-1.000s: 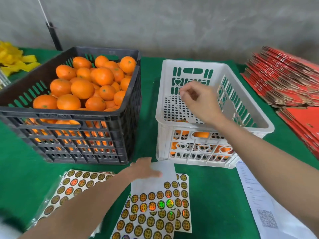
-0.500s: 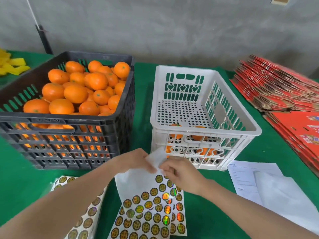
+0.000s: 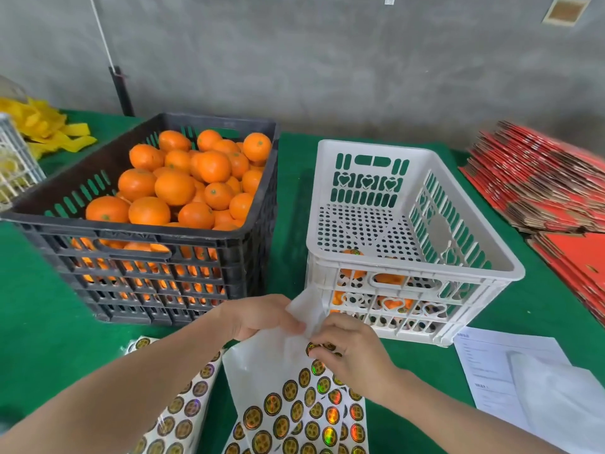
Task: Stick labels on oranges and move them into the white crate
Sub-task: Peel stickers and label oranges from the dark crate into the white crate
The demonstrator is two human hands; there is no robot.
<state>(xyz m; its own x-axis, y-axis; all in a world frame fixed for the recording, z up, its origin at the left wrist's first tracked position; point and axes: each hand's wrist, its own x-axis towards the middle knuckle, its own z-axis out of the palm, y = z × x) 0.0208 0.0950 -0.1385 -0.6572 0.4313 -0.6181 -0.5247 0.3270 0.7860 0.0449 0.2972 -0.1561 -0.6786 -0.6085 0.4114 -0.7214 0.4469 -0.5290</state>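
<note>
A black crate [image 3: 157, 234] on the left is heaped with oranges [image 3: 175, 188]. To its right stands the white crate [image 3: 415, 270], with a few oranges [image 3: 353, 255] low at its near end. In front of both lies a label sheet [image 3: 294, 394] of round gold stickers. My left hand [image 3: 258, 317] pinches the sheet's bare top edge and lifts it. My right hand [image 3: 352, 350] pinches a sticker [image 3: 312, 348] near the sheet's top row.
Another label sheet [image 3: 183, 404] lies under my left forearm. White papers [image 3: 510, 368] lie at the right front. Red flattened cartons [image 3: 537, 185] are stacked at the far right. Yellow strips [image 3: 49, 129] and a wire basket [image 3: 13, 165] sit at the far left.
My right hand came out of the white crate down to the label sheet and now pinches a sticker. My left hand has lifted the sheet's top edge.
</note>
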